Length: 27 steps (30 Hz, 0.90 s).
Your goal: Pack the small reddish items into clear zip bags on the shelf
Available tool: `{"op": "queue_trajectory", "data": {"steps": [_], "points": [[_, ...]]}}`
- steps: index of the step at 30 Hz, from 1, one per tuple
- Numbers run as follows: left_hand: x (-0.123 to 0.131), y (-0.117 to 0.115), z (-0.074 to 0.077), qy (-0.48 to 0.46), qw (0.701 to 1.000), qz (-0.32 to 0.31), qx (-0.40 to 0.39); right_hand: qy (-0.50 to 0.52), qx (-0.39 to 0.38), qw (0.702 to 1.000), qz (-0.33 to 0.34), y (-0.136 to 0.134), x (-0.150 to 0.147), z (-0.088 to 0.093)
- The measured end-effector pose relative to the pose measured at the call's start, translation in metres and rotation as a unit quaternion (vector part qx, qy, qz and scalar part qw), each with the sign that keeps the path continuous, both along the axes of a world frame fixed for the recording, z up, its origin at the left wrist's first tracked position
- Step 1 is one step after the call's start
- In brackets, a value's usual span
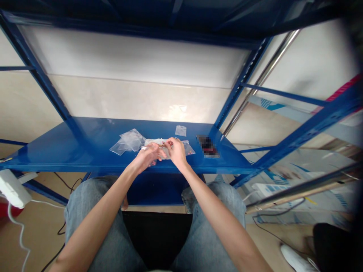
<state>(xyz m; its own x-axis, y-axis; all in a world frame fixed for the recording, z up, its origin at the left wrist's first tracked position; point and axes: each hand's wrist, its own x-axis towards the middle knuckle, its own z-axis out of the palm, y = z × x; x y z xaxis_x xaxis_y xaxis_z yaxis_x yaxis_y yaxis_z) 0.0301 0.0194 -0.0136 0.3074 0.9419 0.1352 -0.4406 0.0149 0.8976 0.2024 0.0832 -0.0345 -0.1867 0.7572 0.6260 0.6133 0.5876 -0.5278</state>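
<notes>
Bag (186,144) near right fingers (170,141) seemingly holds pink bits (190,153).

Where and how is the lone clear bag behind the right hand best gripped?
Probably pinch the clear bag by its right edge, from above right: it lies flat on the blue shelf with bare surface there, while the right hand crowds its near edge.

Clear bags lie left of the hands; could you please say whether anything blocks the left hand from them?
Nothing visible does: the clear bags lie on the blue shelf, just beside the left hand.
</notes>
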Motion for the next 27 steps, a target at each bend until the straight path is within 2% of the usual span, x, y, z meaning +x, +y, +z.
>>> {"op": "queue_trajectory", "data": {"steps": [2, 8, 14, 20, 24, 27], "points": [[0.002, 0.0, 0.0, 0.01, 1.0, 0.005, -0.009, 0.02, -0.004, 1.0, 0.012, -0.003, 0.0, 0.002], [0.002, 0.007, -0.007, -0.025, 0.999, 0.022, -0.021, -0.049, -0.033, 0.998, 0.032, 0.002, 0.0, -0.003], [-0.001, 0.014, -0.014, -0.029, 0.998, 0.012, -0.059, -0.071, -0.052, 0.995, 0.049, 0.005, 0.001, -0.004], [0.001, 0.009, -0.01, -0.029, 0.999, 0.027, -0.02, -0.103, -0.047, 0.984, 0.14, -0.003, 0.016, 0.002], [0.002, 0.005, -0.008, -0.016, 1.0, 0.018, -0.01, -0.096, -0.046, 0.985, 0.134, -0.005, 0.019, 0.0], [0.001, 0.003, -0.006, -0.003, 1.0, -0.001, 0.0, -0.043, -0.051, 0.99, 0.127, -0.008, 0.013, 0.001]]}}
